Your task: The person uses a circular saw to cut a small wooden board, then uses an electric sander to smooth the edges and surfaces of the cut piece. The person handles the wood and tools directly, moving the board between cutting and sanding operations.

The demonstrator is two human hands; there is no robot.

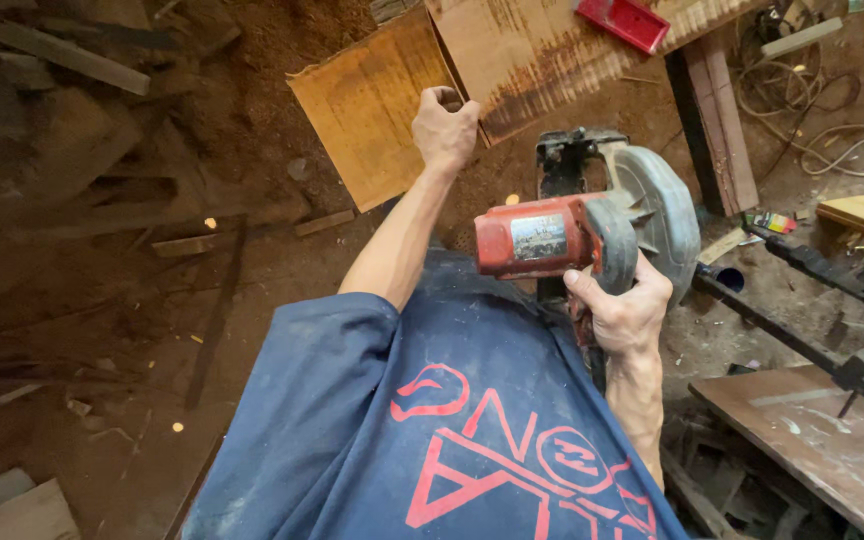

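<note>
My right hand (624,312) grips the handle of a red circular saw (552,235) with a grey blade guard (662,215), held in front of my blue shirt. My left hand (444,128) reaches forward and holds the edge of a brown plywood board (377,105) that lies on the dusty floor. A second, larger board (532,50) lies just right of that one, and the left hand sits at the seam between the two. The saw hangs below and right of the left hand, apart from both boards.
Sawdust covers the ground. A pile of dark timber scraps (62,130) fills the left. A red tray (624,22) lies on the far board. Tangled cables (822,110) lie at the upper right. A black metal frame (812,300) and a wooden tabletop (822,430) stand at right.
</note>
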